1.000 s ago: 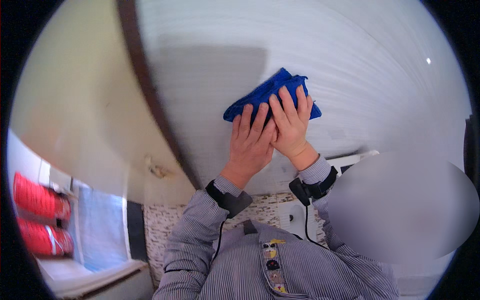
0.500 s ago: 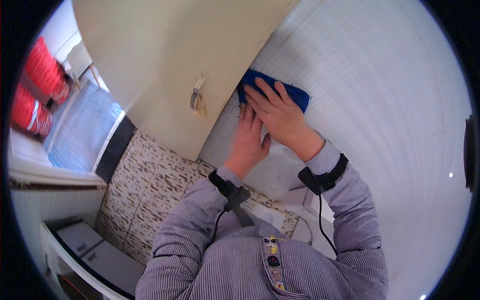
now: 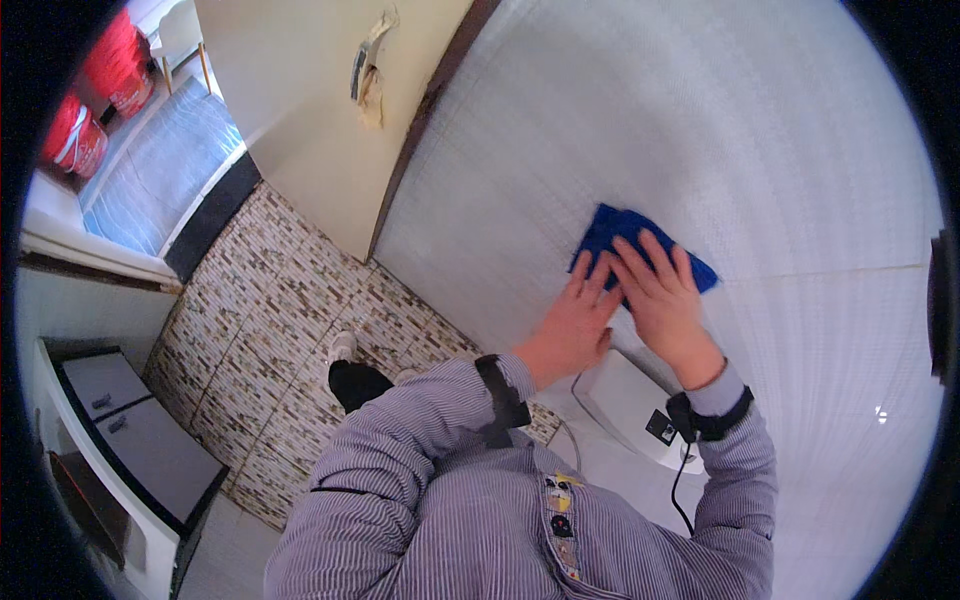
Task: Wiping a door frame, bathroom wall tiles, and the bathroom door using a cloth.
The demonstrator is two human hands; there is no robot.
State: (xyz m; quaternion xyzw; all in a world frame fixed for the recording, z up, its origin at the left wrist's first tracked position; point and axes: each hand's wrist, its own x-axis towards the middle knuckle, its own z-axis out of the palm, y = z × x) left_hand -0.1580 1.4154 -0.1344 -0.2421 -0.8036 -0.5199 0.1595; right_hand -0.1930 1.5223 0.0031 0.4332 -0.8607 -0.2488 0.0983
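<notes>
A blue cloth [image 3: 600, 232] lies spread against the pale tiled wall [image 3: 800, 180]. My right hand [image 3: 660, 305] is flat over its middle and right part, fingers stretched out and slightly apart. Beside it, my left hand [image 3: 572, 330] reaches the cloth's lower left edge with its extended fingertips, which sit close to the right hand's fingers. Neither hand has its fingers wrapped round the cloth. Parts of the cloth are hidden under both hands.
A cream door [image 3: 310, 130] with a worn handle [image 3: 365, 70] stands left of the wall. Below my arms is a white fixture [image 3: 630, 400] with a small dark panel. A grey-fronted cabinet [image 3: 150, 440] stands lower left on the mosaic-patterned floor [image 3: 260, 330]. Red buckets [image 3: 80, 140] show through the doorway.
Both hands and the cloth have moved away from the door edge, to the right and lower along the wall. My view has shifted, showing a shoe and more floor.
</notes>
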